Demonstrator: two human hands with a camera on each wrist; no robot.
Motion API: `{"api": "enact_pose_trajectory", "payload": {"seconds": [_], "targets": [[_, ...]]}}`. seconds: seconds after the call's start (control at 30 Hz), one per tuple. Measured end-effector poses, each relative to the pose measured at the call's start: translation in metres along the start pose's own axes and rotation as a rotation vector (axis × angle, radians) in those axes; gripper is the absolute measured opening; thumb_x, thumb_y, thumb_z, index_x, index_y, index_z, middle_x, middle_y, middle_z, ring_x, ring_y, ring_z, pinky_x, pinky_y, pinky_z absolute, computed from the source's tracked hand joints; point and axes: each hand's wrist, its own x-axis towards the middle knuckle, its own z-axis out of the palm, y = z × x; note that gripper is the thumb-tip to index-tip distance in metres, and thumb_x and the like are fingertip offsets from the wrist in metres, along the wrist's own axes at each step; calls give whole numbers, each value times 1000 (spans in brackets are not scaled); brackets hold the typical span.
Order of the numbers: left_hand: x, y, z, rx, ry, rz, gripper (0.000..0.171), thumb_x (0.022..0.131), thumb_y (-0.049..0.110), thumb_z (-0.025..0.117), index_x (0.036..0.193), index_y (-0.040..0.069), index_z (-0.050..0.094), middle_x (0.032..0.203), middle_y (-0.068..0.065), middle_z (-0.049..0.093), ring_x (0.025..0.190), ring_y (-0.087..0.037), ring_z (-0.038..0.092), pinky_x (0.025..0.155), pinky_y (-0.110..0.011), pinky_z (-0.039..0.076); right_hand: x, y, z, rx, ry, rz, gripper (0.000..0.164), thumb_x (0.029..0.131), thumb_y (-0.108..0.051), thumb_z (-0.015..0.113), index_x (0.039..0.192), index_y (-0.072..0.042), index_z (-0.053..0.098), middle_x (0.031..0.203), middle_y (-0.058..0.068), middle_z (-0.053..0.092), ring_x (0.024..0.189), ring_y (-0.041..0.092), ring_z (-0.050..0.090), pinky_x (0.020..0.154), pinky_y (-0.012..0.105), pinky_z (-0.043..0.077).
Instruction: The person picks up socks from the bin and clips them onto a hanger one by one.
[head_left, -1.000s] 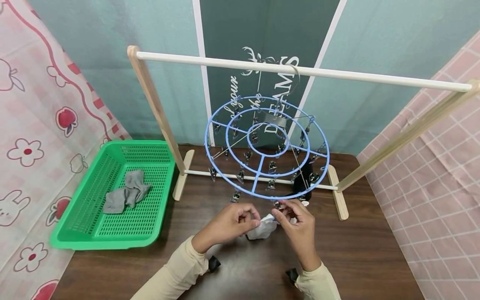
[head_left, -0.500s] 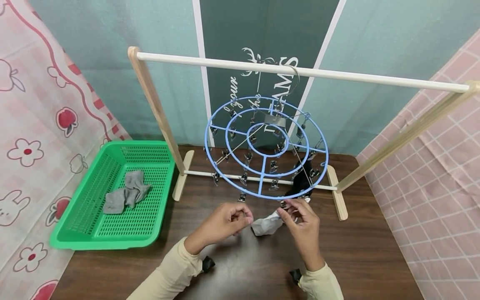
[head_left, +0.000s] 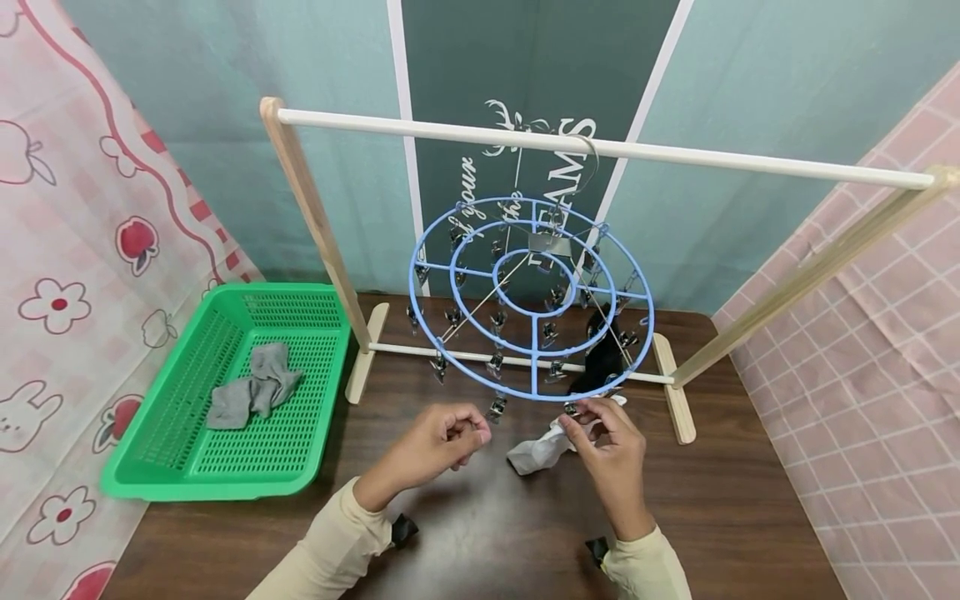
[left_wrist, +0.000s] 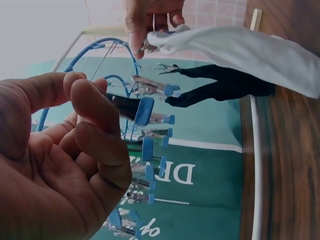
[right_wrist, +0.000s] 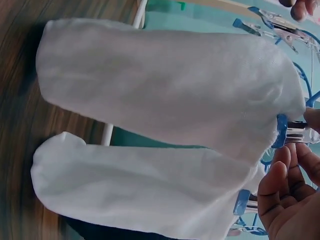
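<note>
A round blue clip hanger (head_left: pixel 534 358) with several metal clips hangs from a white rail. At its front edge, my right hand (head_left: pixel 611 450) pinches a blue-tipped metal clip (right_wrist: pixel 295 132) between thumb and fingers. That clip sits at the edge of a white sock (right_wrist: pixel 165 75); a second white sock (right_wrist: pixel 135 180) hangs beside it at another clip (right_wrist: pixel 242 202). Left of the white socks, my left hand (head_left: pixel 435 446) hovers with loosely curled fingers and holds nothing, close to a dangling clip (head_left: pixel 497 407). Black socks (left_wrist: pixel 220 82) hang from clips behind the white ones.
On the left stands a green basket (head_left: pixel 217 492) with grey socks (head_left: pixel 255 387) inside. Wooden posts (head_left: pixel 315 217) carry the white rail (head_left: pixel 450 131), and a lower white bar (head_left: pixel 465 355) runs behind the hands. Curtains and a pink tiled sheet (head_left: pixel 862 358) surround the brown table (head_left: pixel 720 517).
My left hand has moved left, away from the white socks. The hanger has turned a little, and my right hand has shifted slightly right with its clip.
</note>
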Motion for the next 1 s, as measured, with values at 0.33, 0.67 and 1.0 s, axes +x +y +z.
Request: {"api": "enact_pose_trajectory", "payload": {"seconds": [0.33, 0.67, 1.0], "targets": [[-8, -6, -19, 76, 42, -24, 8, 94, 7, 59, 88, 5, 64, 58, 1, 52, 49, -9, 48, 45, -21, 40, 0, 7, -3, -110, 38, -84, 26, 66, 19, 77, 88, 9, 69, 86, 19, 66, 66, 11, 55, 53, 22, 42], [-23, -16, -44, 77, 188, -89, 10, 96, 10, 59, 92, 2, 63, 60, -3, 53, 52, -13, 51, 47, -24, 44, 3, 11, -4, -139, 102, -115, 25, 66, 20, 76, 87, 9, 68, 83, 18, 65, 62, 20, 53, 52, 23, 40], [-33, -23, -71, -39, 281, -126, 11, 95, 2, 56, 99, -7, 59, 60, -7, 52, 50, -11, 50, 46, -21, 43, 3, 12, -5, -173, 159, -55, 22, 69, 19, 74, 89, 10, 67, 80, 19, 63, 64, 21, 54, 53, 19, 40]]}}
